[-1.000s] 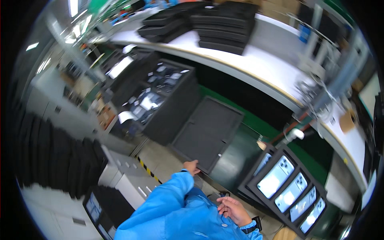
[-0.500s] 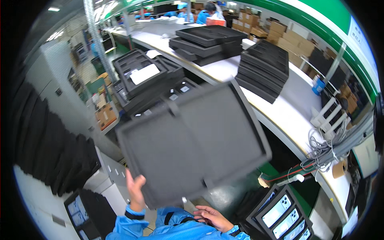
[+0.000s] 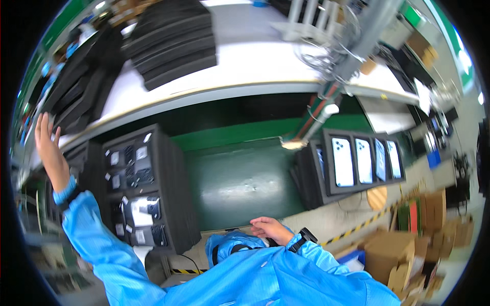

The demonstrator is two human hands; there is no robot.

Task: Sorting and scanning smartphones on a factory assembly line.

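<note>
My left hand (image 3: 51, 153) is raised at the far left with its fingers spread, holding nothing. It is nearest to the black foam trays (image 3: 84, 89) piled at the left end of the white table; whether it touches them I cannot tell. In front of my waist, my right hand (image 3: 272, 229) hangs with its fingers loosely stretched and nothing in them. Between the hands, toward the left, stands a stack of black foam trays (image 3: 176, 188). Its top tray has compartments with black cables (image 3: 142, 176) and small clear bags with white labels (image 3: 142, 210).
Another stack of black trays (image 3: 178, 43) sits on the white table (image 3: 255, 64). At right, a black tray (image 3: 363, 187) holds several white phone-shaped pieces (image 3: 343, 162). A grey post (image 3: 352, 51) with coiled cables rises by the table edge. Cardboard boxes (image 3: 390, 250) stand lower right.
The large black tray that was at my left hand is no longer in it. My left hand has moved outward and up with spread fingers. The view has turned right.
</note>
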